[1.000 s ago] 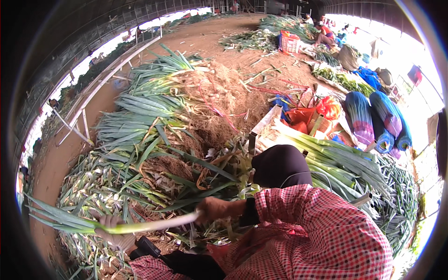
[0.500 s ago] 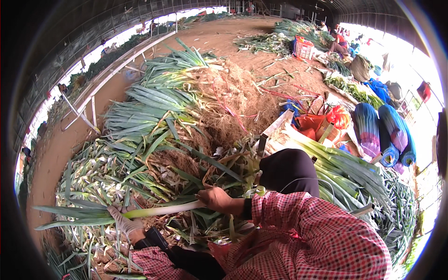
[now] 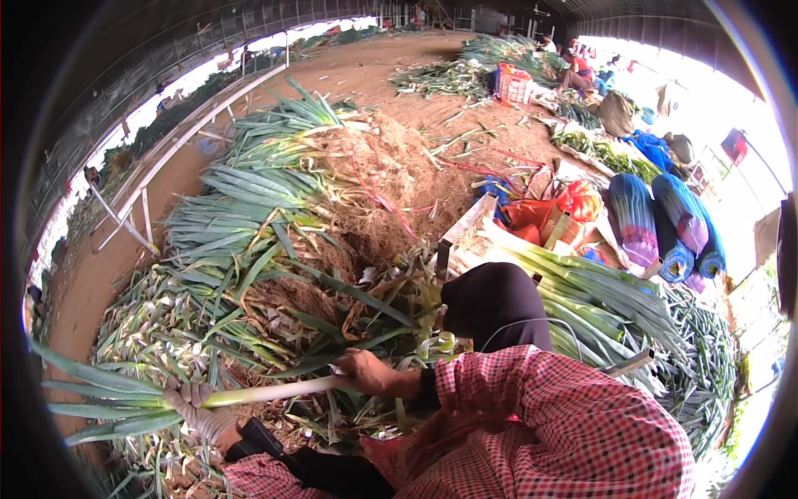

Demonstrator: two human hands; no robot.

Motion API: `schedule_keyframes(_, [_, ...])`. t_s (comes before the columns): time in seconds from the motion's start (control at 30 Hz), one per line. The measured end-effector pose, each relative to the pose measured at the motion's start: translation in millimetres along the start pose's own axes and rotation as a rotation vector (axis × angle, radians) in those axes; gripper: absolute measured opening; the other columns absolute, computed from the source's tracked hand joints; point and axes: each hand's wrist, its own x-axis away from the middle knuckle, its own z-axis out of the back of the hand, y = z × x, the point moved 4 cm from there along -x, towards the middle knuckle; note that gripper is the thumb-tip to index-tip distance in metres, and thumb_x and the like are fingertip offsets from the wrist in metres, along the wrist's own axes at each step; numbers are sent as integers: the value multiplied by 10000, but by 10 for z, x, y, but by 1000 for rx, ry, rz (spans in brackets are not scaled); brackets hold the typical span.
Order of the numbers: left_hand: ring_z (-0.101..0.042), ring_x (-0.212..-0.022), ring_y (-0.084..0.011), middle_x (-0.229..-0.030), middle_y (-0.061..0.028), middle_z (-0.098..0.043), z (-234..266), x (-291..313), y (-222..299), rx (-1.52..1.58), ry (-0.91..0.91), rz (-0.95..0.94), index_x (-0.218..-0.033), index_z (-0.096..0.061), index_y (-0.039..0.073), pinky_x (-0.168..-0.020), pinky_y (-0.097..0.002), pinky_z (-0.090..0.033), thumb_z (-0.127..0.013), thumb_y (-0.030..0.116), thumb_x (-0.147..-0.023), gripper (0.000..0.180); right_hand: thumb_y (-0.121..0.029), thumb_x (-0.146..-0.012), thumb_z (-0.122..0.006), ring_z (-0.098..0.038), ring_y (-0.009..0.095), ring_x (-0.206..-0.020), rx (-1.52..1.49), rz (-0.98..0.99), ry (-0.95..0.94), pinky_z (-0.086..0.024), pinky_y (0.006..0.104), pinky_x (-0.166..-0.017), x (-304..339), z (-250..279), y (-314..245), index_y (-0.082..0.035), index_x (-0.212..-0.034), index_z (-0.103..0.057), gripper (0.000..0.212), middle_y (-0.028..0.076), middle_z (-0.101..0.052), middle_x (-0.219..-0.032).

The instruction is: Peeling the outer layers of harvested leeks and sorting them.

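A long leek lies nearly level across my lap side, its green leaves fanned out to the left and its white shank to the right. My left hand, in a pale grey work glove, grips it where the leaves begin. My bare right hand is closed around the white end, which it mostly hides. A small pale bit shows at its fingertips, too small to name. Beneath the leek are loose trimmed leaves and peelings. Beyond my hands is a pile of untrimmed leeks with brown, stringy roots.
At my right, cleaned leeks lie in a metal-edged rack beside my dark-trousered knee. Farther right stand rolls of blue netting and an orange bag. A white metal rail runs along the left. Another person sits far back near a crate.
My view has shifted slightly, so the surroundings sit farther left. The leek's leaves have spread wider, and both hands keep hold of it. My left glove's fingers now show more clearly around it.
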Motion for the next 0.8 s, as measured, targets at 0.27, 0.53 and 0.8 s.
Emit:
schedule_keyframes(0.27, [-290,-410,-28,-520,48,-327,-98,-23,41,223,-495,114,-1005,-502,7,-343,-174,-269,-437,278,-902,297,-131,-699,-651,-558,196,-606,-230,-463,-117,-437,314,-544,117,37,-51,-4,-759,-581,156,95,-570,-658])
schedule_keyframes(0.53, [-431,-491,-142,-532,-15,-423,-194,154,341,-1492,-717,-1312,-737,-527,41,-602,-340,-430,-558,248,-741,209,-189,-775,-630,-526,106,-546,-544,-616,-122,-426,269,-470,67,-60,195,-25,-842,-608,179,22,-570,-657])
schedule_keyframes(0.8, [-382,-389,-39,-474,64,-390,144,-38,208,466,-545,87,-859,-536,26,-417,-222,-390,-528,238,-848,213,-112,-747,-656,-559,141,-510,-825,-809,51,-454,279,-433,-12,-179,409,41,-779,-627,159,67,-586,-618])
